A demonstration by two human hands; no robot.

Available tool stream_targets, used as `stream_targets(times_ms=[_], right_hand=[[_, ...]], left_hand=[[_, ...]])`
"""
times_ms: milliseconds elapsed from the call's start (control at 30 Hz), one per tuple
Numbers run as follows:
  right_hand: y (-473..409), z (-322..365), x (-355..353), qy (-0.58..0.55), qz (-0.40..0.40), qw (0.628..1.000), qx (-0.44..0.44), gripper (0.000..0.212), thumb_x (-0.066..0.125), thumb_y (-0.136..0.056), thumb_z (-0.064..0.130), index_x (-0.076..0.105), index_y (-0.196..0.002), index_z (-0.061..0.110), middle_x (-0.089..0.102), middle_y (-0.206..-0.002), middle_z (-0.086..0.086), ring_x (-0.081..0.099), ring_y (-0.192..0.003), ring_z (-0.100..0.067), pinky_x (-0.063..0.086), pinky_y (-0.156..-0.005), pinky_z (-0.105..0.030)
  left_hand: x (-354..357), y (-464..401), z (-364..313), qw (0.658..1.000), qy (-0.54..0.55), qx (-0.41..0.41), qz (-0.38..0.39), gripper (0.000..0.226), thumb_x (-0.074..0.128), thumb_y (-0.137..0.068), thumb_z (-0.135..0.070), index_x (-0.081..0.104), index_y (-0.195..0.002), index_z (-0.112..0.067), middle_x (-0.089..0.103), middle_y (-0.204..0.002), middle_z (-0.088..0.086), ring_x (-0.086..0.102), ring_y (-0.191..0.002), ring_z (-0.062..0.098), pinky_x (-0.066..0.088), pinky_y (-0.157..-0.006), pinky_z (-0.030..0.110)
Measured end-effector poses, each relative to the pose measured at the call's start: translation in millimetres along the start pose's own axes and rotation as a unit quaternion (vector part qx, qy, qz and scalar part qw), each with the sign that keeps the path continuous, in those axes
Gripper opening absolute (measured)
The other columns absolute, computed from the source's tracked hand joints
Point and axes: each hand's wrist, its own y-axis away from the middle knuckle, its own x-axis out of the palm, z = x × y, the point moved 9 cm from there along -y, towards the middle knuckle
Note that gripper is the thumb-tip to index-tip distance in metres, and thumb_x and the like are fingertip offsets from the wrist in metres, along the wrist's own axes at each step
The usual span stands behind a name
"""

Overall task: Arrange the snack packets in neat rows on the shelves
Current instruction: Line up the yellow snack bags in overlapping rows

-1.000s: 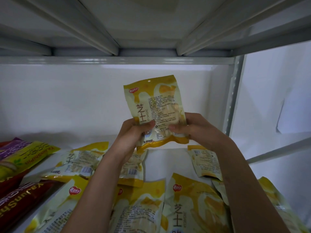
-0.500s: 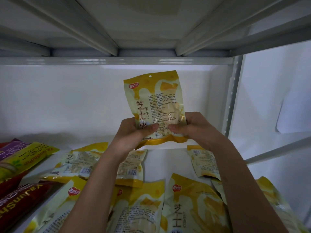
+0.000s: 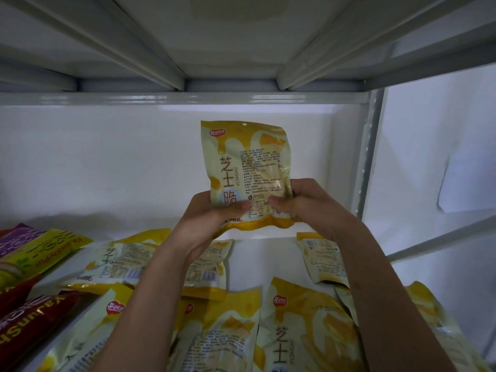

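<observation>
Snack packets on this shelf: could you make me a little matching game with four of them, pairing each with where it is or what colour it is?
Column one:
1. held packet
2. green-yellow packet
3. dark red packet
4. small packet

Column two:
A. lying at the far left, near the front edge
B. upright, gripped by left hand and right hand
C. lying flat just behind the right forearm
D. lying at the left, beside a purple packet

Pairs: 1-B, 2-D, 3-A, 4-C

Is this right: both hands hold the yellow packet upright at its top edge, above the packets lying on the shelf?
Not quite. In the head view the left hand and right hand grip the yellow packet at its bottom edge, not its top. It is upright, above the lying packets.
</observation>
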Motion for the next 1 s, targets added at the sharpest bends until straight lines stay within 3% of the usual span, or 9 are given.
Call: stream_targets(times_ms=[167, 267, 400, 533, 700, 867, 1000], right_hand=[[2, 4, 0, -0.061, 0.008, 0.998, -0.009, 0.03, 0.074, -0.093, 0.009, 0.074, -0.122, 0.015, 0.078, -0.117, -0.002, 0.075, -0.108, -0.022, 0.062, -0.089, -0.039], [2, 4, -3, -0.075, -0.014, 0.997, -0.021, 0.034, 0.075, -0.09, 0.003, 0.074, -0.123, 0.009, 0.078, -0.117, -0.008, 0.075, -0.109, -0.028, 0.06, -0.095, -0.049], [2, 2, -3, -0.105, -0.011, 0.994, -0.015, 0.036, 0.078, -0.085, -0.001, 0.073, -0.12, 0.004, 0.078, -0.115, -0.01, 0.076, -0.106, -0.029, 0.064, -0.086, -0.041], [4, 5, 4, -0.156, 0.027, 0.987, 0.005, 0.048, 0.081, -0.077, 0.007, 0.07, -0.123, 0.003, 0.077, -0.119, -0.012, 0.075, -0.109, -0.03, 0.063, -0.085, -0.038], [4, 0, 2, -0.125, 0.002, 0.992, 0.029, 0.056, 0.087, -0.07, 0.016, 0.071, -0.123, 0.007, 0.079, -0.115, -0.008, 0.077, -0.104, -0.027, 0.063, -0.085, -0.04], [-1, -7, -8, -0.092, -0.052, 0.994, 0.036, 0.037, 0.084, -0.08, 0.006, 0.075, -0.116, 0.003, 0.08, -0.109, -0.009, 0.078, -0.1, -0.027, 0.064, -0.081, -0.042], [-2, -6, -7, -0.067, -0.068, 0.995, 0.017, 0.027, 0.078, -0.087, 0.001, 0.077, -0.114, 0.003, 0.08, -0.105, -0.008, 0.079, -0.092, -0.02, 0.064, -0.07, -0.03]], left_hand=[[0, -1, 3, 1.0, -0.012, -0.001, 0.012, 0.036, 0.069, -0.096, -0.003, 0.067, -0.132, -0.009, 0.077, -0.122, 0.004, 0.074, -0.113, 0.022, 0.056, -0.104, 0.04], [6, 1, 4, 0.999, -0.015, -0.009, 0.033, 0.035, 0.066, -0.098, -0.001, 0.067, -0.132, -0.011, 0.077, -0.123, 0.003, 0.073, -0.115, 0.021, 0.054, -0.105, 0.038], [5, 1, 1, 0.999, 0.001, -0.006, 0.034, 0.036, 0.071, -0.092, -0.002, 0.069, -0.128, -0.01, 0.077, -0.121, 0.005, 0.073, -0.114, 0.023, 0.056, -0.102, 0.037], [3, 1, -3, 0.999, 0.034, 0.0, 0.036, 0.048, 0.077, -0.08, -0.01, 0.069, -0.127, -0.005, 0.077, -0.121, 0.007, 0.075, -0.112, 0.023, 0.061, -0.093, 0.029], [-2, -1, 4, 1.0, 0.017, -0.009, 0.007, 0.035, 0.074, -0.09, -0.002, 0.071, -0.125, -0.004, 0.078, -0.117, 0.008, 0.075, -0.11, 0.026, 0.06, -0.097, 0.035], [-1, -2, 6, 0.999, 0.031, -0.019, 0.007, 0.046, 0.08, -0.082, -0.007, 0.069, -0.127, -0.006, 0.078, -0.119, 0.007, 0.075, -0.111, 0.025, 0.061, -0.094, 0.033], [4, -1, 17, 0.995, 0.066, -0.072, 0.02, 0.049, 0.079, -0.083, -0.019, 0.068, -0.129, -0.01, 0.077, -0.121, 0.006, 0.073, -0.116, 0.023, 0.053, -0.108, 0.04]])
